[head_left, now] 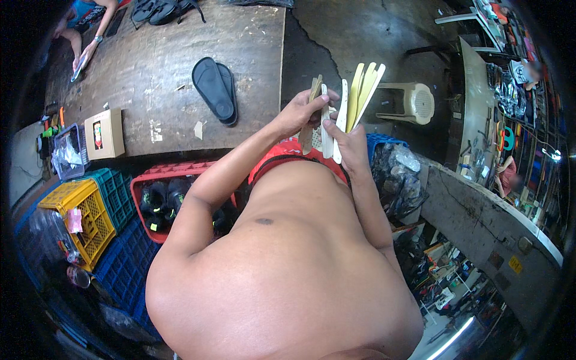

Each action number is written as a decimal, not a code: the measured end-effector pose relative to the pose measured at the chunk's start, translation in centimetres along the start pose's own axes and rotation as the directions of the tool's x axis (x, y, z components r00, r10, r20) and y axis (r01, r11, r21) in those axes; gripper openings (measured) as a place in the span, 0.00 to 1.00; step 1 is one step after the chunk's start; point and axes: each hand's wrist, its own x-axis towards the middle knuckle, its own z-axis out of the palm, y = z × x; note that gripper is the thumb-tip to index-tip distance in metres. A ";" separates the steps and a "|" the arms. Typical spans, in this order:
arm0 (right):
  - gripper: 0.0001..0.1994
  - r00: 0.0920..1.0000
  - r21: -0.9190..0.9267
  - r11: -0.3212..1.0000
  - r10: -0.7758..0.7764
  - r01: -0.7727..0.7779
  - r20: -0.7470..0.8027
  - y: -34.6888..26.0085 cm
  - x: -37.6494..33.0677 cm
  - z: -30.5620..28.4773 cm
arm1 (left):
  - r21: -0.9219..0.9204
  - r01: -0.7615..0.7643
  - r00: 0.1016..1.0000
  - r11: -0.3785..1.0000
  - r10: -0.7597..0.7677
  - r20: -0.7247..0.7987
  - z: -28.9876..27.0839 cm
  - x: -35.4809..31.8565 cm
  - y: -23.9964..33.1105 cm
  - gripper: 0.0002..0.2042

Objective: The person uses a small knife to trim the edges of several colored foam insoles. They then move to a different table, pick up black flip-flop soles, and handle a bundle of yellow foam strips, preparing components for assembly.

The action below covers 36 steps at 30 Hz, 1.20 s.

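My left hand (303,114) is closed around a few thin flat strips, among them a brownish-grey strip (306,139) and a white strip (326,143) under its thumb. Close beside it, my right hand (351,144) grips a fan of long narrow pale yellow strips (365,90) together with a white strip (342,102). The strips stand out above and below the fingers, and their overlapping parts are partly hidden by the hands. What they are made of I cannot tell. Both hands are held in front of my waist, just off the table's right edge.
On the wooden table (162,66) lie a pair of dark flat sandal soles (216,90), a cardboard box (105,133) and black straps (161,9). Another person's arm (108,21) reaches in far left. Crates, a red one (174,168) and a yellow one (90,219), stand nearby; a plastic stool (417,103) is right.
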 end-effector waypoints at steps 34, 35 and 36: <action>0.19 0.965 0.163 0.969 0.145 -0.183 0.220 2.0 -4.2 -2.3 | 0.146 -0.040 0.993 0.989 0.056 -0.106 1.8 -2.1 -4.5 0.10; 0.18 0.967 0.155 0.971 0.152 -0.185 0.203 2.3 -4.3 -2.3 | 0.185 -0.069 0.990 0.980 0.090 -0.106 1.8 -2.3 -4.7 0.10; 0.18 0.972 0.161 0.970 0.153 -0.182 0.180 2.7 -4.4 -2.3 | 0.221 -0.109 0.987 0.969 0.132 -0.091 1.8 -2.4 -4.8 0.10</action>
